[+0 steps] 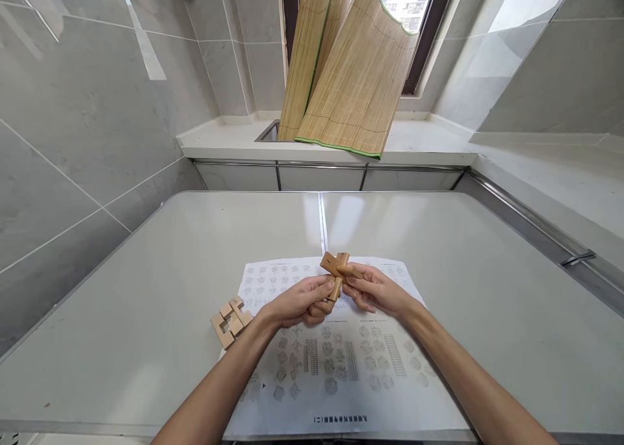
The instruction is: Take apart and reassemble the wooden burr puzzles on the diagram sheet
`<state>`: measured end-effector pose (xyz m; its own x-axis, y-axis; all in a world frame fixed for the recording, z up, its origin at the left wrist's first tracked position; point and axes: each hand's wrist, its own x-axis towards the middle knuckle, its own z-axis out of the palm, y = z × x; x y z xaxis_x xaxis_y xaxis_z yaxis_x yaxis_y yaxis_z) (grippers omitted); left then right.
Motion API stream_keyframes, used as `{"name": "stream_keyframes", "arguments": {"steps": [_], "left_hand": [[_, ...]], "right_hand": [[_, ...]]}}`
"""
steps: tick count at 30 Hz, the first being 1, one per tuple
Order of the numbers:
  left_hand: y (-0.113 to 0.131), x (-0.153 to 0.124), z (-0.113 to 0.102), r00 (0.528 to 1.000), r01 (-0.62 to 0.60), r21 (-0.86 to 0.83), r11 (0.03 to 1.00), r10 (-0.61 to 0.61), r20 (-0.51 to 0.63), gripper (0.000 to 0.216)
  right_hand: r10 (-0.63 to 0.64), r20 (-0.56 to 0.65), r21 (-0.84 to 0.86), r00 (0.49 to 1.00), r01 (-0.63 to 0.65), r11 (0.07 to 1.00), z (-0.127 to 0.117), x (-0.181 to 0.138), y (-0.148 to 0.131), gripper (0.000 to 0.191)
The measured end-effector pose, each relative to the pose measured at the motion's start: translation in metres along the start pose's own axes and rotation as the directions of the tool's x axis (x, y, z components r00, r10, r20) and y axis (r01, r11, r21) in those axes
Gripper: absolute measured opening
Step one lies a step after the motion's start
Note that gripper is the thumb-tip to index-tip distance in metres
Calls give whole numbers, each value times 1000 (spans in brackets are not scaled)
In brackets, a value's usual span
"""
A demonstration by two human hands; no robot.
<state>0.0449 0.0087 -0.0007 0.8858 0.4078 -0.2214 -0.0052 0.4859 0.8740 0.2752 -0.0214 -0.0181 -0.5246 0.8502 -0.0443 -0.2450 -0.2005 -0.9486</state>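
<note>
My left hand [303, 301] and my right hand [373, 288] meet above a printed sheet of diagrams [341, 354] on a grey table [146, 315]. Both are closed on a small assembly of crossed wooden puzzle pieces [335, 267], held just above the sheet. The left fingers pinch its lower bar, the right fingers grip its right side. Several more notched wooden pieces [230, 320] lie in a loose cluster on the table, just left of the sheet and of my left wrist.
A rolled-out bamboo mat [346, 75] leans against the window at the back, on a white counter [429, 146] with a sink [270, 132]. Grey tiled walls rise at left and right. A metal rail [536, 224] runs along the table's right side.
</note>
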Motion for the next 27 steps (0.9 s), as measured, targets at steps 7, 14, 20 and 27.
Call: {"name": "stream_keyframes", "arguments": {"steps": [7, 14, 20, 27], "left_hand": [[2, 1, -1, 996, -21, 20, 1000, 23, -91, 50], [-5, 10, -2, 960, -61, -59, 996, 42, -276, 57], [-4, 10, -2, 947, -117, -88, 989, 85, -309, 57], [-6, 10, -3, 943, -130, -90, 987, 95, -320, 52]], "right_hand": [[-5, 42, 52, 999, 3, 999, 0, 3, 5, 28], [-39, -18, 73, 999, 40, 996, 4, 5, 3, 26], [-81, -320, 328, 944, 190, 926, -2, 6, -3, 20], [-105, -539, 510, 836, 423, 749, -18, 9, 4, 15]]}}
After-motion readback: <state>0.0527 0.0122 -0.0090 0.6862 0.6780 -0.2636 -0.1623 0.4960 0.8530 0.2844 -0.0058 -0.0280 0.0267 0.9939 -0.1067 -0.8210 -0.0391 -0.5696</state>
